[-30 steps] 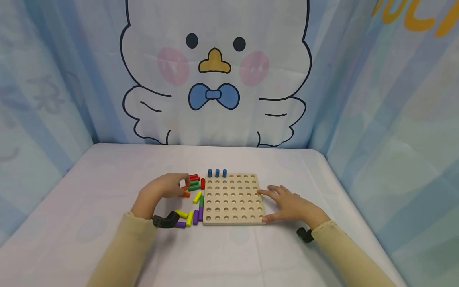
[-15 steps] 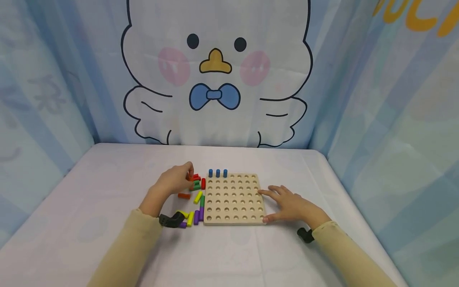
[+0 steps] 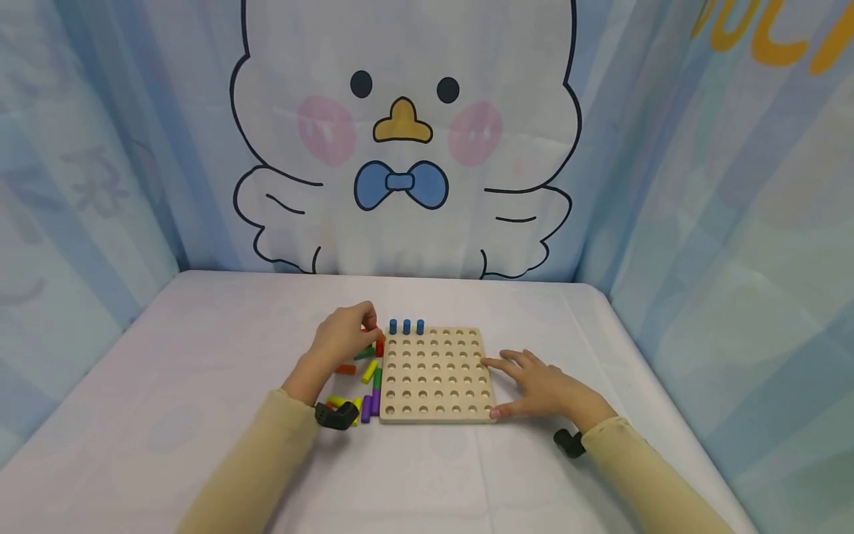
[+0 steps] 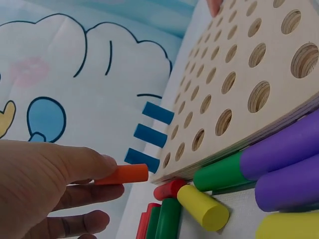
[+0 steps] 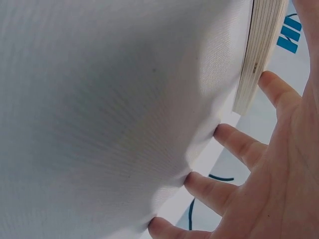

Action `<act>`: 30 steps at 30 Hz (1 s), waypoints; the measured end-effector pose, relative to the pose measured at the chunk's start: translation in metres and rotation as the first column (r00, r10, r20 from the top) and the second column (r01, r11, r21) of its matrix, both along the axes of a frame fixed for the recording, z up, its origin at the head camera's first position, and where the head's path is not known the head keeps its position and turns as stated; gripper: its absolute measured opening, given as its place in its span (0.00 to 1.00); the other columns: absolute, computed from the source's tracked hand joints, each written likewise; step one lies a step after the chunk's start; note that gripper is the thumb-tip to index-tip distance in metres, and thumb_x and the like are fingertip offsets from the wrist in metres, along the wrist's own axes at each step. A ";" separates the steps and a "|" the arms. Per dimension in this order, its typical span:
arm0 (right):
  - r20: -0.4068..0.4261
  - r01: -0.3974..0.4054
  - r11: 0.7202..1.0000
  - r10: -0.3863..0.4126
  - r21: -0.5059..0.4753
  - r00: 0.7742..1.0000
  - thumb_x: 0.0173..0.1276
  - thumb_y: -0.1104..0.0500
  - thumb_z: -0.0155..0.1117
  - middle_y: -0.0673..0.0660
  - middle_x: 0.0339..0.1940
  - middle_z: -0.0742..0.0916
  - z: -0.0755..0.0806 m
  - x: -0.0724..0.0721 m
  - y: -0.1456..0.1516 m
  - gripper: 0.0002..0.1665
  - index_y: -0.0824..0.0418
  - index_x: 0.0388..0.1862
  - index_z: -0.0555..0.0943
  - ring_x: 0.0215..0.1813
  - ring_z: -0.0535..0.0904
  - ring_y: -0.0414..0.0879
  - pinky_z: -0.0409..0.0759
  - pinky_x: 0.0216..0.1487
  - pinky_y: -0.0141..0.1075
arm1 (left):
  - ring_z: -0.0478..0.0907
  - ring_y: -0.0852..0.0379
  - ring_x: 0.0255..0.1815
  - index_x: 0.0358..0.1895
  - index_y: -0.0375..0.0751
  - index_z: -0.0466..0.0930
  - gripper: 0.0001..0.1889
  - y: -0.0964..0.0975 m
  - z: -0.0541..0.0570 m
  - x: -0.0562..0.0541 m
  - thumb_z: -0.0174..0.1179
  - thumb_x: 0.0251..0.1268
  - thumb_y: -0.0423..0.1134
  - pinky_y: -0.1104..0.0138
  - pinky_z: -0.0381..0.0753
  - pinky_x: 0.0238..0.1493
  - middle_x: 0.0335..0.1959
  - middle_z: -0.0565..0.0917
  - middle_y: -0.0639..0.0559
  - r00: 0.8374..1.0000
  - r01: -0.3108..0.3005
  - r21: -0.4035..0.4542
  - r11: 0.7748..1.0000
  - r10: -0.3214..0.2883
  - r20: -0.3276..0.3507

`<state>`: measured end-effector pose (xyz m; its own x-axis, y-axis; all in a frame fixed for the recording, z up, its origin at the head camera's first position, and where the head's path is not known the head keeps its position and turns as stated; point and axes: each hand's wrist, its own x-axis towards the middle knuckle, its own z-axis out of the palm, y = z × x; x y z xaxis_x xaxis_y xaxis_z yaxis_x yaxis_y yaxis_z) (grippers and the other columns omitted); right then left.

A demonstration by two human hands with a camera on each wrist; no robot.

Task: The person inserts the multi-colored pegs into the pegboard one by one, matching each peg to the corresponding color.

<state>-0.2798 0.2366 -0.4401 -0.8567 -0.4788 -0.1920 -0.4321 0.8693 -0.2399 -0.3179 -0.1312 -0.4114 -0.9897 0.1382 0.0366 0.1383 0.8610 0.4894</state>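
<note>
My left hand (image 3: 342, 335) pinches an orange peg (image 4: 130, 174) between thumb and finger, just off the far-left corner of the wooden pegboard (image 3: 437, 373). Three blue pegs (image 3: 407, 327) stand upright in the board's far row, at its left end. At the board's right edge, my right hand (image 3: 550, 389) lies with fingers spread. In the right wrist view one fingertip touches the board's side (image 5: 259, 55), while other fingertips press on the cloth. Below the left hand lie red, green and yellow pegs, partly hidden by it in the head view.
Along the board's left side lie purple pegs (image 4: 289, 134), a green peg (image 4: 217, 172), a yellow peg (image 4: 203, 206) and another orange peg (image 3: 345, 369). A white cloth (image 3: 427, 475) covers the table. Printed curtains (image 3: 400, 237) hang behind and at both sides.
My left hand has lifted the orange peg from the loose pegs and carried it right, toward the board's far-left corner. The right hand stays at the board's edge.
</note>
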 end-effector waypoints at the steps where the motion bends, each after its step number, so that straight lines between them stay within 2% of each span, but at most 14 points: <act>1: -0.003 0.000 1.000 0.000 0.002 1.000 0.55 0.22 0.69 0.66 0.81 0.65 0.000 0.000 0.000 0.60 0.42 0.82 0.62 0.79 0.56 0.76 0.63 0.63 0.79 | 0.75 0.52 0.33 0.41 0.46 0.76 0.10 0.002 -0.001 -0.001 0.67 0.70 0.44 0.62 0.73 0.35 0.34 0.83 0.51 1.000 -0.001 0.003 1.000 0.001 -0.010; 6: -0.007 -0.003 1.000 0.003 0.000 1.000 0.56 0.22 0.69 0.65 0.81 0.65 0.000 0.001 0.001 0.59 0.41 0.82 0.62 0.79 0.57 0.76 0.63 0.63 0.79 | 0.76 0.53 0.34 0.43 0.47 0.76 0.09 0.009 -0.005 -0.003 0.66 0.71 0.44 0.62 0.74 0.36 0.36 0.83 0.52 1.000 -0.005 0.010 1.000 0.006 -0.024; 12: -0.005 -0.005 1.000 0.005 -0.003 1.000 0.56 0.22 0.69 0.66 0.81 0.65 0.000 0.002 0.001 0.59 0.42 0.82 0.62 0.79 0.57 0.76 0.64 0.63 0.78 | 0.75 0.54 0.32 0.43 0.48 0.76 0.09 0.016 -0.009 -0.006 0.66 0.72 0.44 0.64 0.73 0.34 0.36 0.83 0.53 1.000 -0.021 0.012 1.000 0.021 -0.004; 19: 0.020 0.008 1.000 -0.009 0.010 1.000 0.55 0.21 0.68 0.64 0.82 0.63 0.001 0.000 -0.001 0.60 0.40 0.82 0.61 0.81 0.54 0.75 0.62 0.65 0.78 | 0.75 0.54 0.29 0.43 0.48 0.76 0.09 0.020 -0.010 -0.008 0.66 0.71 0.44 0.64 0.72 0.31 0.34 0.83 0.53 1.000 -0.024 0.007 1.000 0.024 0.006; 30: 0.068 0.002 1.000 -0.002 -0.014 0.998 0.57 0.25 0.71 0.66 0.82 0.62 0.003 -0.002 0.000 0.59 0.43 0.83 0.60 0.80 0.53 0.77 0.60 0.65 0.79 | 0.76 0.54 0.30 0.44 0.48 0.76 0.09 0.022 -0.011 -0.010 0.66 0.72 0.44 0.63 0.72 0.33 0.36 0.83 0.53 1.000 -0.008 -0.008 1.000 0.008 0.017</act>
<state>-0.2823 0.2369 -0.4373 -0.8429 -0.4802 -0.2426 -0.4127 0.8664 -0.2811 -0.3281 -0.1088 -0.4224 -0.9912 0.1308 0.0183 0.1232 0.8658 0.4849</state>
